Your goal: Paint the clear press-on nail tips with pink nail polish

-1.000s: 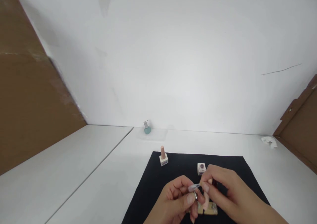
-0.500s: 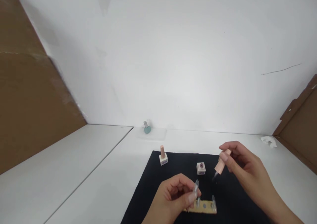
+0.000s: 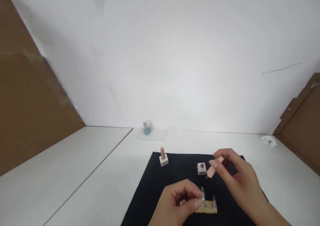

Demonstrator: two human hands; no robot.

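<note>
Between thumb and fingers, my left hand [image 3: 178, 201] pinches a clear nail tip [image 3: 202, 195] upright over a tan strip [image 3: 207, 207] on the black mat [image 3: 150, 196]. Another clear tip [image 3: 214, 204] stands at the strip's right end. My right hand [image 3: 236, 176] grips a peach brush cap [image 3: 214, 167], its brush pointing down and left, above and right of the held tip and apart from it. An uncapped white polish bottle [image 3: 201, 168] stands left of the cap. A capped bottle [image 3: 163, 157] is at the mat's back left.
A teal bottle [image 3: 147, 130] leans near the wall on the white table [image 3: 100, 172]. Crumpled white tissue [image 3: 269, 140] lies at the back right. Brown cardboard panels [image 3: 30, 96] flank both sides, with a white wall [image 3: 175, 59] behind.
My right hand has moved left with the brush cap, closer to the open bottle and my left hand. My left hand and the clear tip have shifted slightly right and down.
</note>
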